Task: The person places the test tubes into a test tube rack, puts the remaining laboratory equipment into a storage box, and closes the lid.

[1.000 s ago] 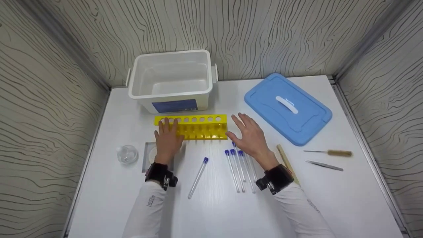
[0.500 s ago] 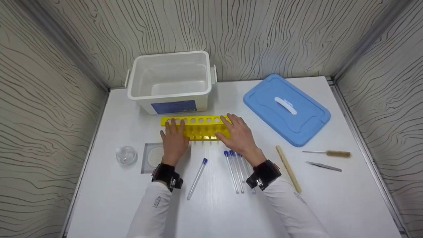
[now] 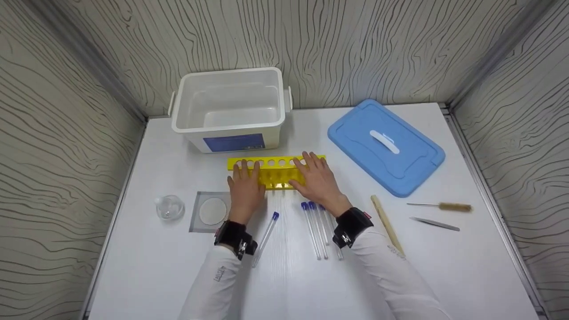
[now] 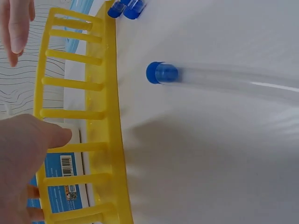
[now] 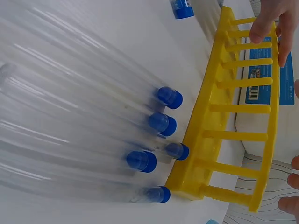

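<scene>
A yellow test tube rack (image 3: 284, 178) stands across the middle of the table, its holes in the top bar. My left hand (image 3: 246, 191) grips its left part from above; in the left wrist view the thumb (image 4: 56, 136) lies over the near side and fingers reach behind. Over the right end, my right hand (image 3: 319, 182) has its fingers spread, and its fingertips (image 5: 288, 205) appear apart from the rack's bar in the right wrist view. A capped test tube (image 3: 265, 240) lies below the left hand. Several more blue-capped test tubes (image 5: 159, 122) lie below the right hand.
A white bin (image 3: 229, 106) stands behind the rack, with its blue lid (image 3: 386, 164) to the right. On the right lie a wooden strip (image 3: 386, 224), a wooden-handled needle (image 3: 453, 206) and tweezers (image 3: 435, 223). A glass vessel (image 3: 170, 208) and a grey square (image 3: 198, 222) are at left.
The rack has slid to the right together with my left hand. My right hand has come left over the rack's right end and has stayed about there since.
</scene>
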`<action>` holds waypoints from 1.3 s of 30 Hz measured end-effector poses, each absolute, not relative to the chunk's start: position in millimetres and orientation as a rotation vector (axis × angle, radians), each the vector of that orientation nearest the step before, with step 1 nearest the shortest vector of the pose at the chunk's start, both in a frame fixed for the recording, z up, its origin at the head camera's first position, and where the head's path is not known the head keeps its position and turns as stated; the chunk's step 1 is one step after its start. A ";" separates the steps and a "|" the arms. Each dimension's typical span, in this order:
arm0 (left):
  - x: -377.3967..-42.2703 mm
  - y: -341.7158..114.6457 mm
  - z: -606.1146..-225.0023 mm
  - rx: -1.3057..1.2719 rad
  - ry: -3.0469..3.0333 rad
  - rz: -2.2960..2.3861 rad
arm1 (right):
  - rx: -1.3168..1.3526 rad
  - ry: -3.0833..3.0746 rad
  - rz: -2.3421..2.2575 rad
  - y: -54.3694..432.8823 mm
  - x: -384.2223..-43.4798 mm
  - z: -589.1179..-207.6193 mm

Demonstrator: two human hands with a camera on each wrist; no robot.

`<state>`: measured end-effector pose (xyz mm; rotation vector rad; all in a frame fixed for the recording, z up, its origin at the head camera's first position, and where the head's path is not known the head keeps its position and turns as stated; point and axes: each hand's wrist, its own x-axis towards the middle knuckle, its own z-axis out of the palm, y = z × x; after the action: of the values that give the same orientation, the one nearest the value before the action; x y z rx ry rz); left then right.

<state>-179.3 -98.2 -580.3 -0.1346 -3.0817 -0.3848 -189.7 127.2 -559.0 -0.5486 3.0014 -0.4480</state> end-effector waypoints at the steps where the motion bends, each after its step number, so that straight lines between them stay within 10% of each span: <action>1: -178.2 -97.0 -579.4 -0.136 -3.083 -0.384 | -0.538 2.990 -0.441 128.0 -190.4 -560.4; 39: -95.3 -94.7 -590.8 -0.124 -3.042 -0.605 | -0.416 2.960 -0.428 176.4 -199.6 -578.2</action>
<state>-95.3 -94.7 -590.8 -0.1238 -3.0417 -0.6050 -199.6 176.4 -578.2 -0.4164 2.9598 -0.4279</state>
